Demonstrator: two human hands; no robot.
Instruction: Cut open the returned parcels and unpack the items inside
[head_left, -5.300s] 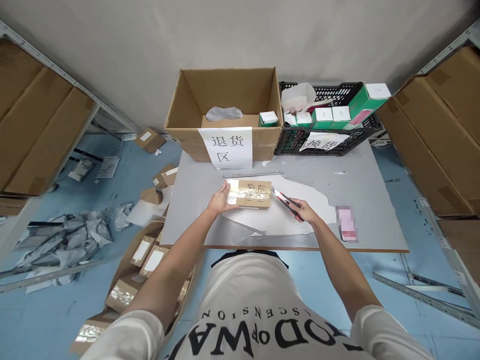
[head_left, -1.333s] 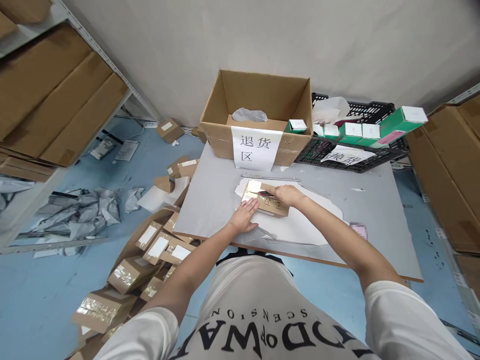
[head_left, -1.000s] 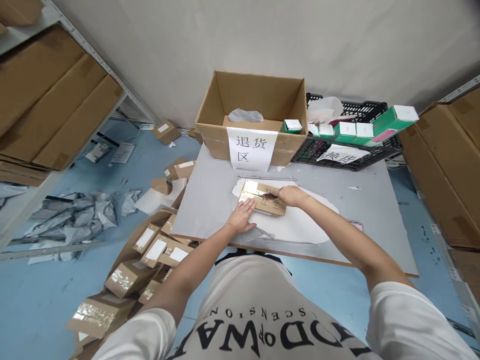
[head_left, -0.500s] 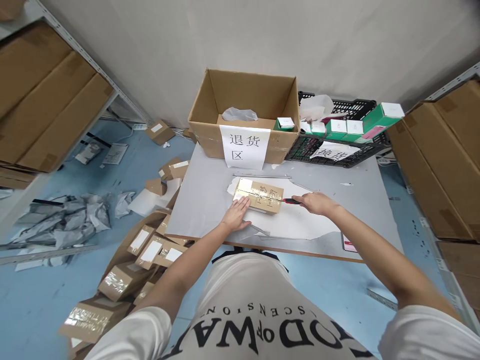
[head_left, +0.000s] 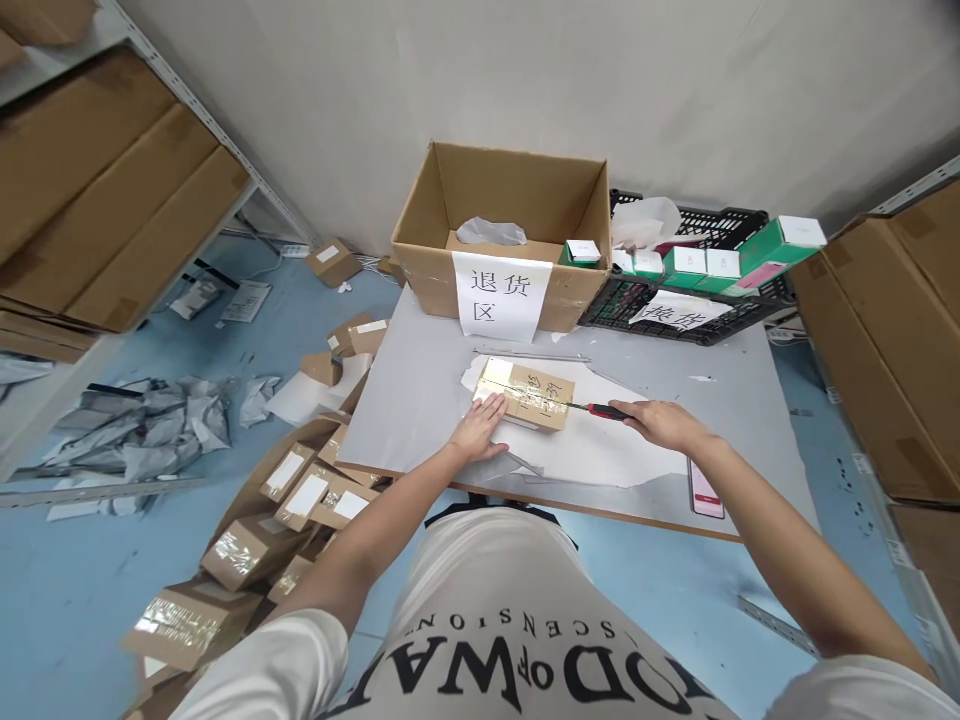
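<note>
A small taped cardboard box (head_left: 534,396) with handwriting and a white label lies on white paper (head_left: 600,445) on the table. My left hand (head_left: 480,428) rests on the box's near left side, fingers stretched out and thumb apart. My right hand (head_left: 660,422) is closed round the black end of a red and black utility knife (head_left: 604,411). The knife's thin blade points left, its tip at the right end of the box, along the line of the tape. Whether the tip touches the tape cannot be made out.
At the back of the table (head_left: 405,400) stands a large open carton (head_left: 424,275) with a paper sign. Right of it, a black crate (head_left: 600,300) holds green-and-white boxes. A phone (head_left: 706,488) lies near the front edge. Several taped boxes (head_left: 255,550) are piled at the lower left.
My right hand has drawn the knife to the right, so more of the knife shows beyond the box. My left hand stays on the box. The view has shifted slightly.
</note>
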